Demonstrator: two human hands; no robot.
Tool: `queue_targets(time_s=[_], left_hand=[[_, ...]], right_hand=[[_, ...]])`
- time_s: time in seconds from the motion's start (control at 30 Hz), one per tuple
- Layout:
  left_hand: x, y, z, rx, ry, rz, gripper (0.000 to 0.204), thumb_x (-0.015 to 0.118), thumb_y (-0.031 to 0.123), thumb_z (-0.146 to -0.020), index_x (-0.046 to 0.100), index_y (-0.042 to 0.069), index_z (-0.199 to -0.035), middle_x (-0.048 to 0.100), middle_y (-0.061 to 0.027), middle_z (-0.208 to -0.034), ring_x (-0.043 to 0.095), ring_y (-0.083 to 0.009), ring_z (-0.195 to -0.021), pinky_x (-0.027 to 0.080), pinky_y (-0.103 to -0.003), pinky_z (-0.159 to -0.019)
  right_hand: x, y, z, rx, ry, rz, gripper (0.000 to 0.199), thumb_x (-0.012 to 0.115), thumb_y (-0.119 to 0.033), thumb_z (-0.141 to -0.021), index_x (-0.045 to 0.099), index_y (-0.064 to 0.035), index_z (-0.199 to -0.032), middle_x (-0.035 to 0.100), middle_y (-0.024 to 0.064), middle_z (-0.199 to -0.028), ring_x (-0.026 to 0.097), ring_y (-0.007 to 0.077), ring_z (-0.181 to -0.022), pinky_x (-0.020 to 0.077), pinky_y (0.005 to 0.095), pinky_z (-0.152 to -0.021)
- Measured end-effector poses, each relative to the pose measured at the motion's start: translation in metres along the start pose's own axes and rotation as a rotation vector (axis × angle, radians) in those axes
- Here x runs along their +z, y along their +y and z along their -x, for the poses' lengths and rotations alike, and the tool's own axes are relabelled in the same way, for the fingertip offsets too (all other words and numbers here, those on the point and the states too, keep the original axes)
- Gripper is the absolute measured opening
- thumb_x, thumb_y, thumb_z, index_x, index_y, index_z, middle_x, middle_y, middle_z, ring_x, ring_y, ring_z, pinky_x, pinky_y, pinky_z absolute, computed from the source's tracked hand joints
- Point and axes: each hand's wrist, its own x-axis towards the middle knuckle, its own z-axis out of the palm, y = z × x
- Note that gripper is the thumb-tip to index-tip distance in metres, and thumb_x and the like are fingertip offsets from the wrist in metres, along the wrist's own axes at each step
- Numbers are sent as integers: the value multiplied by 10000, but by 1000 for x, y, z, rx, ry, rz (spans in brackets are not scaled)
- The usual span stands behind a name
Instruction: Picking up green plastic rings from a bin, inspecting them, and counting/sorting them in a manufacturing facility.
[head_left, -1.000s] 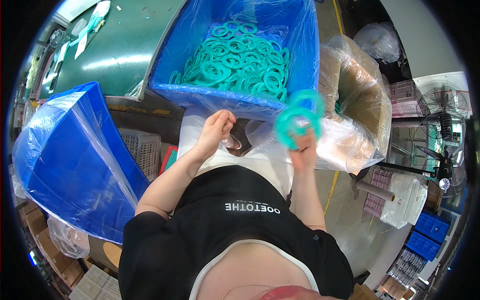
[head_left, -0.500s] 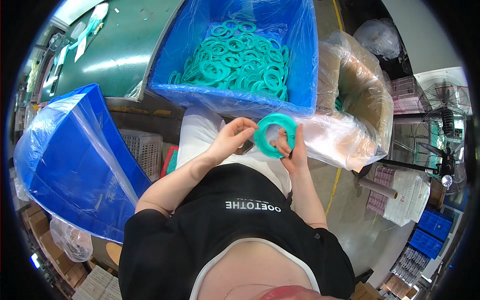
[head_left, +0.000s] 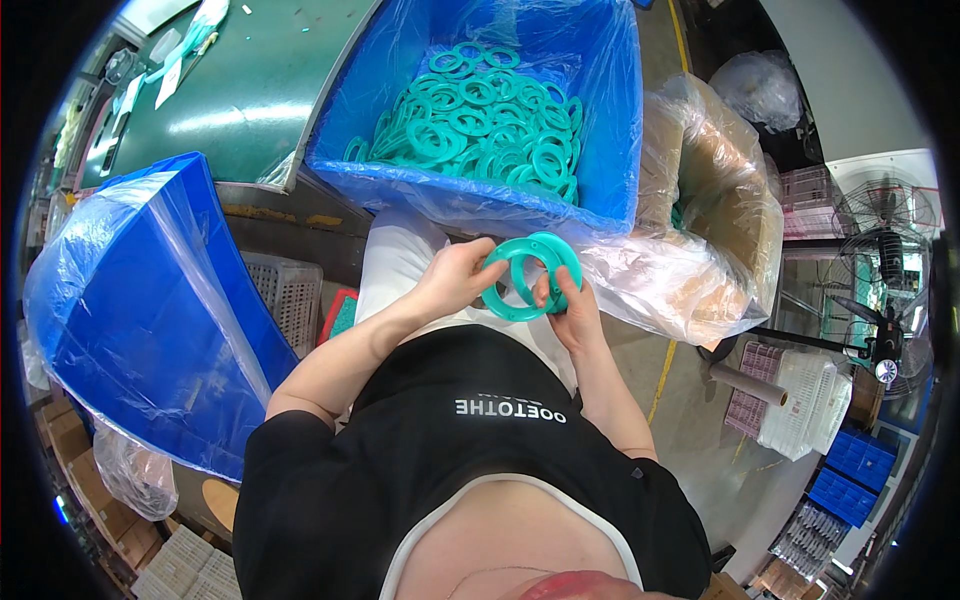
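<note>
Rings (head_left: 497,299) slip a little left between the hands and now fan out as at least two; half a second ago they look stacked as one. Left hand (head_left: 460,280) stays close in at their left edge.

Right hand (head_left: 577,315) clamps the rings at their right side, thumb on top, fingertips showing in the hole. Left hand has thumb and fingertips close together at the rim, touching; cannot tell if it grips. Rings sit between both hands, over the lap.

Ahead of both hands: blue bin (head_left: 612,100), plastic-lined, with a teal pile (head_left: 470,120) inside. Just right of and beyond right hand: carton (head_left: 720,190) under clear film (head_left: 690,285). Well left of left hand: second bin (head_left: 150,330), tilted, film over it. Between that bin and left hand: grey crate (head_left: 290,305). Far ahead and left of left hand: green table (head_left: 250,70). Far right of right hand: fan (head_left: 886,250).
</note>
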Motion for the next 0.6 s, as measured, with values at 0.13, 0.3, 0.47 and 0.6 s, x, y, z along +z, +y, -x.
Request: queue_targets(time_s=[0.13,0.3,0.47,0.6], left_hand=[[1,-20,2,67,-128,326,250,550,277,-935,561,48,-836,569,33,-761,496,-48,-685,410,-266,-589],[-11,-25,3,-110,-414,636,213,529,238,-940,603,44,-892,547,32,-785,501,-54,-744,410,-222,-643],[8,-35,7,95,-176,502,178,577,190,-900,556,39,-807,571,18,-737,542,-86,-709,424,-301,-601],[3,-32,6,397,249,-309,156,498,128,-911,554,11,-824,572,-74,-653,589,-136,-636,451,-345,-568]], right_hand=[[-12,12,-2,30,-52,82,306,620,-264,-890,581,25,-981,545,39,-623,504,130,-581,395,258,-571],[-5,10,4,33,-83,150,275,595,-238,-902,583,27,-971,548,41,-613,515,126,-571,395,249,-558],[2,12,5,67,-76,186,283,594,-248,-902,585,28,-962,565,51,-615,530,128,-563,408,246,-549],[3,11,5,113,-57,127,283,607,-249,-893,589,26,-958,594,61,-650,549,132,-591,428,249,-578]])
